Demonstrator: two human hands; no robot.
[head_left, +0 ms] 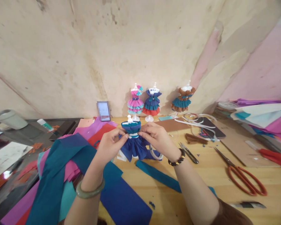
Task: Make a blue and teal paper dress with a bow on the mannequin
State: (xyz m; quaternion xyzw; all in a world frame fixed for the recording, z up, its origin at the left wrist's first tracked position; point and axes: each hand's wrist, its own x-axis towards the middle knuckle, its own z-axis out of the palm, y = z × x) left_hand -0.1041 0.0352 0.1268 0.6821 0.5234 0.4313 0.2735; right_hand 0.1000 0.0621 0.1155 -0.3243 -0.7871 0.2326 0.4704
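One miniature dress (pixel 134 148), teal bodice over gathered navy skirt with pale waistband, on a white form; held roughly mid-width on the wooden worktop (pixel 215 175), nearer its back edge than its front. Left hand (pixel 112 143), green bangle (pixel 90 191) at wrist: thumb and fingertips closed, pinching the dress at one side of the waist. Right hand (pixel 156 137), beaded bracelet (pixel 177 157) at wrist: thumb and fingertips closed, pinching the opposite side. Three finished forms standing along the back edge: pink dress (pixel 135 103), navy-and-red dress (pixel 152 103), brown-and-teal dress (pixel 183 101). One phone (pixel 104 111), upright at the same edge, left of these. Assorted coloured sheets, including one long teal sheet (pixel 50 175), overlapping toward the left edge. One teal strip (pixel 159 175), between the forearms. One pair of thread snips (pixel 189 153), beside the right wrist; orange-handled scissors (pixel 244 180), farther toward the right edge; one dark-handled cutter (pixel 250 205), toward the front right corner.
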